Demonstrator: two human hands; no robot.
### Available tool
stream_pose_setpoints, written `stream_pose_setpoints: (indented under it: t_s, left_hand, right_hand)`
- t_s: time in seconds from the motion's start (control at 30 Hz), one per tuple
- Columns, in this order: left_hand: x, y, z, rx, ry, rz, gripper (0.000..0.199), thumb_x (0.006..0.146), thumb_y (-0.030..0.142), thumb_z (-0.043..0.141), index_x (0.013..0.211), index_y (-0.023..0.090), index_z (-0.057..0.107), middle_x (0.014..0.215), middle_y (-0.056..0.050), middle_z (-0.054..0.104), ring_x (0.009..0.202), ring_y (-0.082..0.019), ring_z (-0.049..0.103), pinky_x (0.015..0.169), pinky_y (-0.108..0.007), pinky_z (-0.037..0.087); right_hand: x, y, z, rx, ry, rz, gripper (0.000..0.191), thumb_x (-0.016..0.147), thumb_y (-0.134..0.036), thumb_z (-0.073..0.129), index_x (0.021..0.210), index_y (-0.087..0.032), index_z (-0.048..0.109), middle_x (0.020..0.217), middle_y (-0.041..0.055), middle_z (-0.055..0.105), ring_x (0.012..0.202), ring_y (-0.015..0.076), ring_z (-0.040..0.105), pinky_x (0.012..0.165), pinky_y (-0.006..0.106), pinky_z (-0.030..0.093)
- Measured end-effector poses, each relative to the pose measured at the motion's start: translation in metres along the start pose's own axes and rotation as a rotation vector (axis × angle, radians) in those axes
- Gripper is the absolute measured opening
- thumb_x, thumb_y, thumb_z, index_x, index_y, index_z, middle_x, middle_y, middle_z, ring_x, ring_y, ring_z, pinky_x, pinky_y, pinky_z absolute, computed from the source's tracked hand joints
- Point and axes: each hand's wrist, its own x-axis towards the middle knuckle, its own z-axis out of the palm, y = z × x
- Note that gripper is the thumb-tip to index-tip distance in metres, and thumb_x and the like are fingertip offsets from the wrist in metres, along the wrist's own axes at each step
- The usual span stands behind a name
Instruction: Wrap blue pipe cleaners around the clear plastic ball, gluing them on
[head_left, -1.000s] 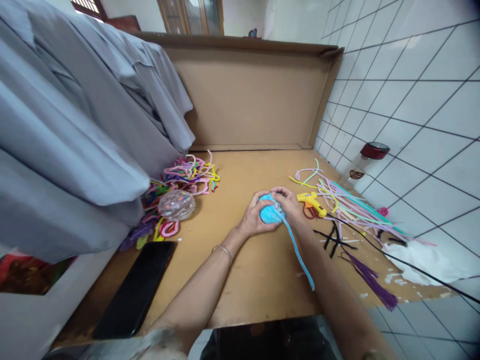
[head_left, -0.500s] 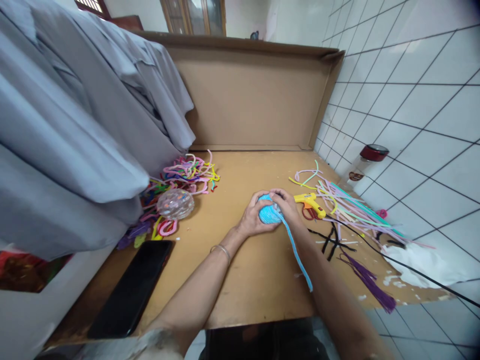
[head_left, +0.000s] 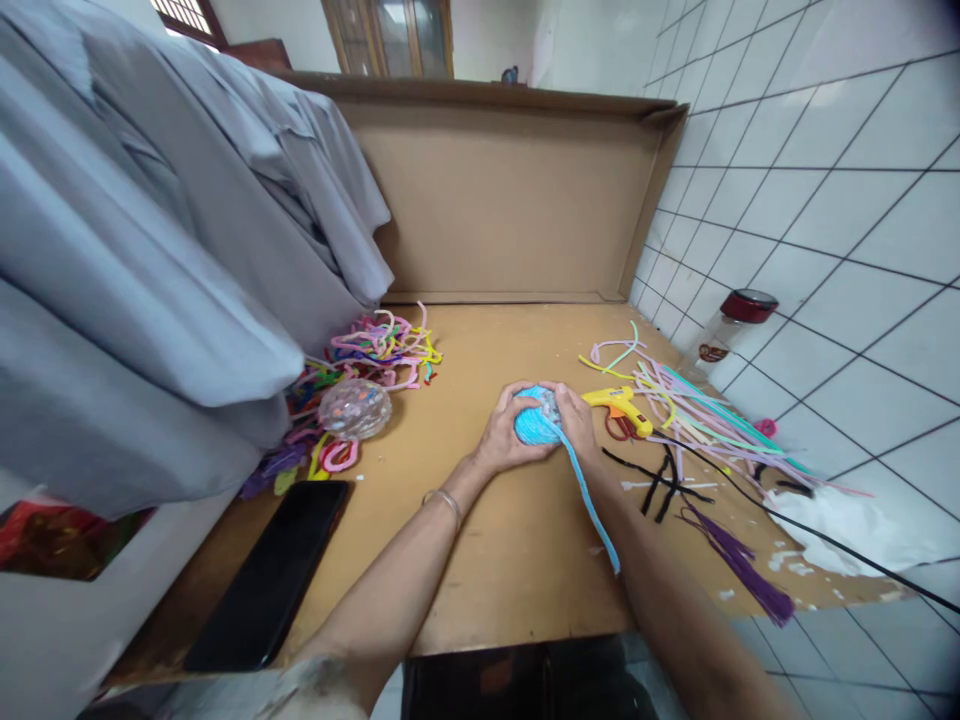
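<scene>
a blue strand-wrapped ball (head_left: 535, 427) is held above the middle of the counter (head_left: 495, 570), clasped between both hands. its left side is gripped by the left hand (head_left: 501, 438), with the thumb laid across the blue windings, and its right side is closed upon by the right hand (head_left: 578, 424). a greyish, glassy patch is exposed at the upper right of the ball, and from its right side a loose blue strand (head_left: 591, 508) is hung toward the near edge, beside the right forearm. a metal bangle (head_left: 448, 505) is worn on the left wrist. just beside the right hand, a yellow glue gun (head_left: 621, 408) is seen lying over red-handled scissors (head_left: 618, 429), its black cord (head_left: 780, 515) extended to the right. beyond these, pastel pipe cleaners (head_left: 697, 405) are spread near the tiled wall (head_left: 825, 215), where a red-lidded jar (head_left: 727, 330) is placed. nearer, crossed black pipe cleaners (head_left: 663, 483), a purple tassel (head_left: 742, 570) and crumpled white tissue (head_left: 847, 525) are shown. at left, a transparent ribbed container (head_left: 355, 408) is set against a tangled multicoloured pile (head_left: 386, 345), with a black smartphone (head_left: 270, 575) laid flat closer to the near edge.
</scene>
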Motion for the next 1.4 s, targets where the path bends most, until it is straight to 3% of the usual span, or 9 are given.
stream_pose_setpoints:
  t_s: [0.1, 0.23, 0.4, 0.6, 0.8, 0.97, 1.17, 1.4]
  left_hand:
    - [0.0, -0.002, 0.0, -0.005, 0.035, -0.06, 0.065, 0.053, 0.03, 0.085, 0.108, 0.023, 0.052, 0.126, -0.011, 0.049, 0.123, -0.03, 0.052, 0.101, -0.053, 0.044]
    - [0.001, -0.004, 0.001, -0.09, 0.049, -0.143, 0.065, 0.052, 0.031, 0.086, 0.107, 0.022, 0.053, 0.122, -0.011, 0.054, 0.12, -0.029, 0.054, 0.103, -0.052, 0.043]
    - [0.002, -0.005, 0.001, -0.226, 0.038, -0.208, 0.063, 0.056, 0.036, 0.084, 0.108, 0.02, 0.054, 0.119, -0.01, 0.057, 0.118, -0.027, 0.056, 0.103, -0.049, 0.043]
    - [0.005, -0.002, 0.0, -0.203, 0.034, -0.273, 0.062, 0.052, 0.029, 0.085, 0.107, 0.02, 0.056, 0.119, -0.009, 0.058, 0.115, -0.027, 0.056, 0.102, -0.047, 0.043]
    - [0.008, 0.005, -0.001, -0.203, 0.061, -0.351, 0.059, 0.053, 0.02, 0.082, 0.106, 0.021, 0.057, 0.115, -0.007, 0.061, 0.111, -0.026, 0.059, 0.1, -0.044, 0.046]
    - [0.009, 0.003, 0.001, -0.225, 0.08, -0.366, 0.057, 0.055, 0.019, 0.08, 0.107, 0.02, 0.056, 0.116, -0.008, 0.061, 0.111, -0.026, 0.059, 0.099, -0.043, 0.047]
    - [0.009, 0.002, 0.0, -0.227, 0.064, -0.361, 0.059, 0.054, 0.024, 0.083, 0.106, 0.019, 0.056, 0.118, -0.009, 0.06, 0.111, -0.027, 0.059, 0.098, -0.043, 0.047]
    - [0.009, -0.002, -0.004, -0.293, 0.003, -0.372, 0.062, 0.054, 0.033, 0.085, 0.108, 0.02, 0.057, 0.121, -0.01, 0.059, 0.114, -0.027, 0.058, 0.099, -0.042, 0.045]
  right_hand:
    - [-0.004, -0.003, 0.003, -0.069, -0.004, -0.122, 0.057, 0.088, -0.066, 0.039, 0.096, -0.022, 0.074, 0.114, 0.0111, 0.064, 0.115, 0.0249, 0.056, 0.101, 0.041, 0.043]
    - [-0.007, -0.006, 0.003, -0.114, -0.049, -0.16, 0.055, 0.09, -0.065, 0.038, 0.1, -0.025, 0.074, 0.117, 0.0096, 0.061, 0.12, 0.0231, 0.051, 0.101, 0.038, 0.043]
    - [-0.007, -0.008, 0.001, -0.108, -0.075, -0.164, 0.056, 0.089, -0.065, 0.037, 0.094, -0.025, 0.074, 0.107, 0.0084, 0.063, 0.112, 0.0236, 0.054, 0.099, 0.039, 0.043]
    - [-0.007, -0.008, -0.002, -0.055, -0.049, -0.168, 0.038, 0.089, -0.048, 0.043, 0.092, -0.024, 0.072, 0.106, 0.0077, 0.064, 0.109, 0.0237, 0.056, 0.098, 0.04, 0.043]
    - [-0.01, -0.01, -0.003, -0.203, 0.013, -0.337, 0.023, 0.08, -0.033, 0.05, 0.094, -0.024, 0.066, 0.099, 0.0069, 0.062, 0.099, 0.0244, 0.058, 0.089, 0.04, 0.048]
    - [-0.017, -0.022, -0.004, -0.373, 0.015, -0.477, 0.019, 0.079, -0.033, 0.058, 0.094, -0.024, 0.064, 0.096, 0.0075, 0.06, 0.094, 0.0248, 0.057, 0.086, 0.042, 0.048]
    - [-0.016, -0.03, 0.0, -0.241, 0.119, -0.339, 0.019, 0.086, -0.038, 0.056, 0.075, -0.023, 0.063, 0.081, 0.0044, 0.059, 0.082, 0.0209, 0.056, 0.078, 0.037, 0.048]
    - [-0.007, -0.024, -0.001, -0.012, 0.052, -0.167, 0.023, 0.077, -0.042, 0.064, 0.068, -0.021, 0.06, 0.077, 0.0025, 0.059, 0.077, 0.0181, 0.055, 0.073, 0.033, 0.047]
